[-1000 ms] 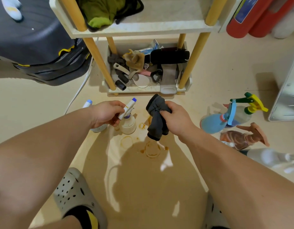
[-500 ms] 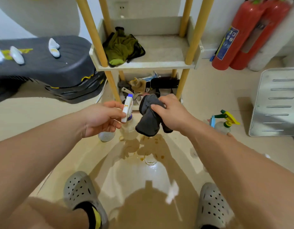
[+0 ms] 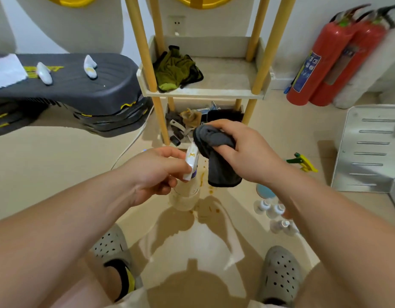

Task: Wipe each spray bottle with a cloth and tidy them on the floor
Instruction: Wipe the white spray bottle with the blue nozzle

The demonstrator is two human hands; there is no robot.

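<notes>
Above the stained floor (image 3: 59, 174), the left hand (image 3: 152, 174) grips a clear spray bottle (image 3: 187, 190) by its white trigger head, while the right hand (image 3: 247, 156) clutches a dark cloth (image 3: 216, 156) against it. Held only by the head, the bottle could slip or spray if squeezed.

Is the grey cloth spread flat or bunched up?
Bunched up: the right hand grips the grey cloth crumpled at its top, the rest hanging down loosely.
</notes>
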